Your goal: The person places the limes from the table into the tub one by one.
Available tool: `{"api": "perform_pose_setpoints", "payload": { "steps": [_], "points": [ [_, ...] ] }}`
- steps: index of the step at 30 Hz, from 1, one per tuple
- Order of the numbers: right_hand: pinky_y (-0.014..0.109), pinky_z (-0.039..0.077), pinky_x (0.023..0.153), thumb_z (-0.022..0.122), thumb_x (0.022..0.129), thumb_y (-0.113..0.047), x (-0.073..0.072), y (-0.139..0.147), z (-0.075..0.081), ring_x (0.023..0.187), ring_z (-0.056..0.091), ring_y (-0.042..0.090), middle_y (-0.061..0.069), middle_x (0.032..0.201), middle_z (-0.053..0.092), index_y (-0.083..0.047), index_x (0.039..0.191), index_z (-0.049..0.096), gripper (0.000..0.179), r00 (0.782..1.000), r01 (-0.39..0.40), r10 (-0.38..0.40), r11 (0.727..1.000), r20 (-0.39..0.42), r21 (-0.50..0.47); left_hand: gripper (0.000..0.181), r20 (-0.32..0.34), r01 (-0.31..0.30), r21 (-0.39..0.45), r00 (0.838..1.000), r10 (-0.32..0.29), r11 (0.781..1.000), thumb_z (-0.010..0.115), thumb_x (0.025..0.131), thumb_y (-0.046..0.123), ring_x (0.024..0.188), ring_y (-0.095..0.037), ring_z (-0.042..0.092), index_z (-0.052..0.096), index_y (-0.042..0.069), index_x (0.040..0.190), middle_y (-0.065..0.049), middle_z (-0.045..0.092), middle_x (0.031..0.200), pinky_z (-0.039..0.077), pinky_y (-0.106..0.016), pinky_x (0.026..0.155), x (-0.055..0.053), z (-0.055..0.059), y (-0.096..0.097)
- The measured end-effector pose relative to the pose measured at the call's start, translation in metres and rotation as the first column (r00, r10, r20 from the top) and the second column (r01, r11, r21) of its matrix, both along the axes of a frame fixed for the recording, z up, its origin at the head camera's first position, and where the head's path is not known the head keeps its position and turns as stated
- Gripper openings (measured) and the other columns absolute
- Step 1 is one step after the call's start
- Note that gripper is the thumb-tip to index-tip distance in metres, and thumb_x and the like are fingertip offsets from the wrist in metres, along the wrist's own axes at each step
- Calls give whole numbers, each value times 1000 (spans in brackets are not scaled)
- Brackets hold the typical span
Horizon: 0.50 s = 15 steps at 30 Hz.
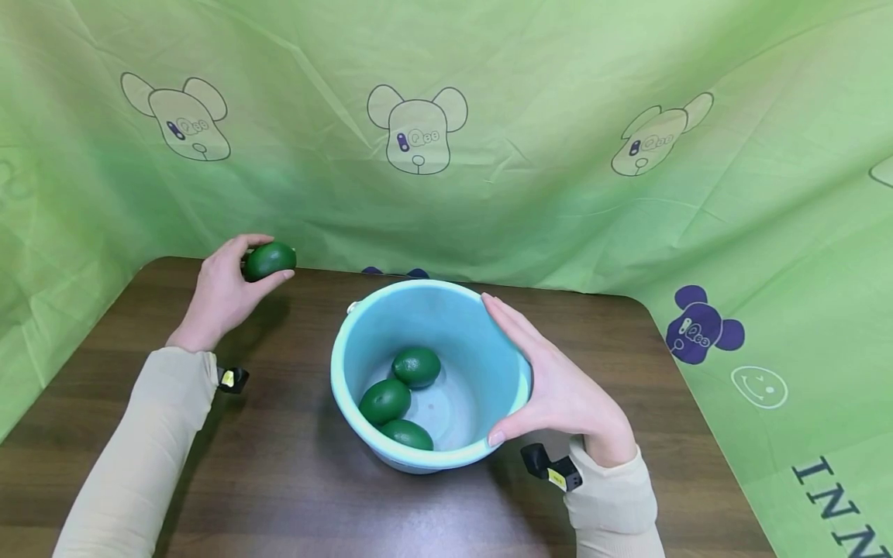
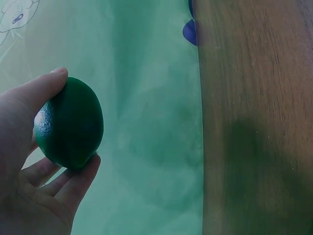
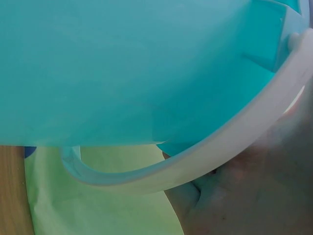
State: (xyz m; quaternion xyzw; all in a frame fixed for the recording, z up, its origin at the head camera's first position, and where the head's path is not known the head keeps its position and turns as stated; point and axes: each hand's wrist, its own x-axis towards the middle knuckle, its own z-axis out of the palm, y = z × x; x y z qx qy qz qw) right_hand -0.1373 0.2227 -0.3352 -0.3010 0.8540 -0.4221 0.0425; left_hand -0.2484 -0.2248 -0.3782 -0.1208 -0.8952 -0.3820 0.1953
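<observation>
My left hand (image 1: 226,291) pinches a dark green lime (image 1: 270,261) between thumb and fingers, above the back left of the table. Seen from the left wrist, the lime (image 2: 71,122) is smooth and egg-shaped, with a small tip by the fingertips. My right hand (image 1: 558,380) holds the right side of a light blue bucket (image 1: 342,380), its thumb at the near rim and fingers along the far rim. Inside the bucket, three more limes (image 1: 386,401) lie on the bottom at the left. The right wrist view shows the bucket's wall (image 3: 122,73) and pale handle (image 3: 220,147) close up.
The bucket stands on a dark brown wooden table (image 1: 279,480) with rounded back corners. A green printed cloth (image 1: 516,217) hangs behind the table and along both sides. A small black device (image 1: 232,380) is on the left wrist, another (image 1: 551,467) on the right.
</observation>
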Motion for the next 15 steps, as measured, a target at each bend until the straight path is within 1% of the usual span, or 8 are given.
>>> {"api": "perform_pose_setpoints", "payload": {
  "steps": [10,15],
  "points": [
    [32,36,110,105,47,-30,0,0,0,146,28,16,-10,168,14,-34,164,17,147,1000,-4,4,1000,8,-10,57,-29,8,10,1000,-8,1000,81,90,29,110,-37,55,60,5,137,-16,60,130,43,-54,89,2,0,4],
    [32,37,109,105,48,-30,0,0,1,145,29,16,-8,168,14,-34,164,17,146,1000,-8,8,1000,6,-10,57,-47,5,18,999,-4,1000,83,88,28,109,-36,56,61,6,136,-15,61,129,44,-52,88,3,0,6]
  ]
}}
